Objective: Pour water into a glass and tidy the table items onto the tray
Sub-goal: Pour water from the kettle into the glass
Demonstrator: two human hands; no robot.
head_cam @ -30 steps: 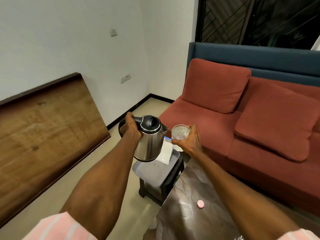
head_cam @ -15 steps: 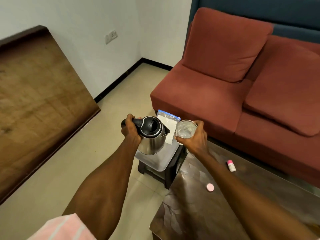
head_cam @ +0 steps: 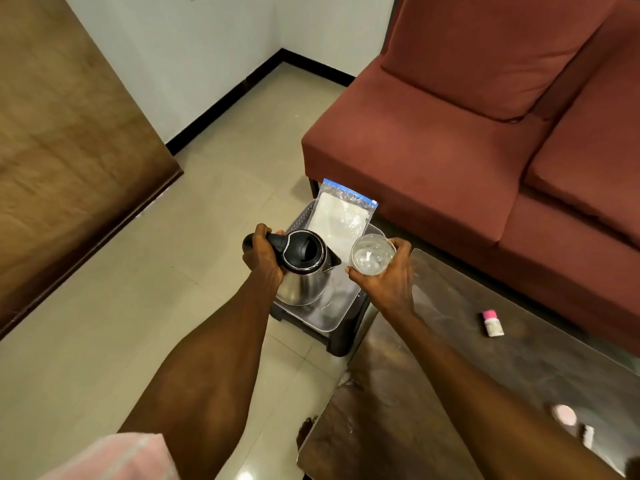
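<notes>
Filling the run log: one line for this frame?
left hand: grips steel kettle | right hand: holds clear glass | spout beside rim | grey tray below

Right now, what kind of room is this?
Most likely a home living room. A red sofa with loose cushions stands against the wall, a low glass-topped table sits in front of it, and the floor is tiled. A wooden board leans on the wall.
</notes>
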